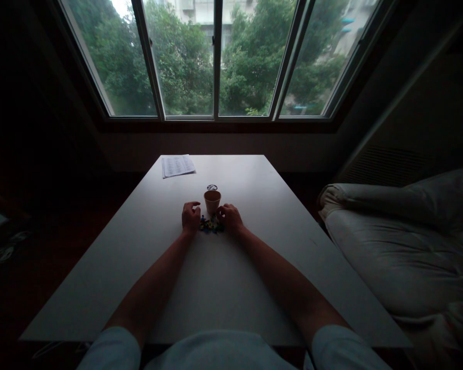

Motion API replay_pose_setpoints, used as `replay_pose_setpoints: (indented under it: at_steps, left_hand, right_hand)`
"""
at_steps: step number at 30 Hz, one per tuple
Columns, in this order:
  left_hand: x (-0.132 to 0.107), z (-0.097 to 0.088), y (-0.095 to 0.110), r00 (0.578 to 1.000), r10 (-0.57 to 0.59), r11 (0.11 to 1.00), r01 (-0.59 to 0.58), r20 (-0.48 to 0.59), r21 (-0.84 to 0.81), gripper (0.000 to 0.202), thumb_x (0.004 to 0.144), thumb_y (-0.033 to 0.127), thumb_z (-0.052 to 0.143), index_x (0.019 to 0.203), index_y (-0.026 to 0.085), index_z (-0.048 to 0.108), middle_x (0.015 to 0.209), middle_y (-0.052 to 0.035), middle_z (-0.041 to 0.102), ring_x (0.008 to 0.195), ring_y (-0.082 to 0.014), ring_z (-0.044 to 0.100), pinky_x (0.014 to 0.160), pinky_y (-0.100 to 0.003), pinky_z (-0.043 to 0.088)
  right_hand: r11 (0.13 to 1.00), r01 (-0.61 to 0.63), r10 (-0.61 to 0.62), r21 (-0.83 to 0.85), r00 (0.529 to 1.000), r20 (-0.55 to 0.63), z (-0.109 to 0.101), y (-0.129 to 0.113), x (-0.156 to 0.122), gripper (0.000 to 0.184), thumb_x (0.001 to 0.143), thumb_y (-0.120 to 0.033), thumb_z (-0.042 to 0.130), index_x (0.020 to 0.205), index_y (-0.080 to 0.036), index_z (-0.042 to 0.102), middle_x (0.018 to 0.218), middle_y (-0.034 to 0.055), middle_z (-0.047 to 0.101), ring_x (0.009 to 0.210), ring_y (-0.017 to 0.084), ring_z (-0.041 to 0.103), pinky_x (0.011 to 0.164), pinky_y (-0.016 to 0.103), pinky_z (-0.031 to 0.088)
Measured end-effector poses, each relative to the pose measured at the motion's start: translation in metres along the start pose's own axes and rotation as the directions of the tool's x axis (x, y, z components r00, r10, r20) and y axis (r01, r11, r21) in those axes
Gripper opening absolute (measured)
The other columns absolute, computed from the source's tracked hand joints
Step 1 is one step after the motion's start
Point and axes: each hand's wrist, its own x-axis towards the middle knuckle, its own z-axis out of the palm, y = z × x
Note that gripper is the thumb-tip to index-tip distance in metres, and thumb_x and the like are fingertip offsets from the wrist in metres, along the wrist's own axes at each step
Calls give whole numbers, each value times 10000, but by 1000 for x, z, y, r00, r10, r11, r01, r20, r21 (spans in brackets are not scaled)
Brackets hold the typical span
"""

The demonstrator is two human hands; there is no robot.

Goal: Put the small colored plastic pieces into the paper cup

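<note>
A brown paper-like cup [212,202] stands upright on the white table. Just in front of it lies a small pile of coloured pieces [211,226], dark blue, green and yellowish, too small and dim to name. My left hand [191,217] rests on its side left of the pile, fingers half curled, with a gap between index finger and thumb and nothing visible in it. On the other side, my right hand [230,217] is by the cup's lower right, its thumb and fingertips pinched together. Whatever that pinch holds, if anything, is too small to make out.
Behind the cup lies a thin dark looped item [212,187]. Printed paper sheets [177,166] are at the table's far left corner. The white table [216,288] reaches toward a window [216,67]. A pale cushioned seat [393,257] stands along the right side.
</note>
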Motion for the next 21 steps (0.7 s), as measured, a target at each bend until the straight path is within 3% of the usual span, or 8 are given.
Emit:
replay_pose_setpoints:
  at_steps: [6, 13, 21]
  left_hand:
    - [-2, 3, 0, 996, -11, 999, 7, 89, 45, 256, 849, 214, 528, 1050, 188, 684, 1099, -73, 637, 806, -146, 623, 827, -289, 502]
    - [-4, 0, 7, 974, -91, 993, 74, 208, 87, 261, 875, 241, 532, 1095, 226, 671, 1056, -49, 714, 885, -171, 657, 795, -277, 482]
    - [-4, -3, 10, 951, -64, 995, 39, 302, 88, 232, 906, 278, 512, 1052, 239, 687, 1064, -31, 741, 922, -177, 670, 775, -261, 470]
  right_hand:
    - [999, 33, -33, -2, 998, 48, 1, 3, 1, 258, 832, -142, 640, 988, -297, 774, 935, 37, 663, 907, 188, 560, 838, 281, 393]
    - [999, 40, -43, 28, 995, 88, -3, -1, 1, 257, 807, -135, 645, 972, -283, 776, 929, 40, 662, 908, 190, 563, 822, 278, 397]
    - [997, 59, -64, 43, 990, 128, -6, 1, 3, 232, 781, -242, 708, 1005, -272, 759, 943, 32, 658, 892, 184, 562, 795, 273, 387]
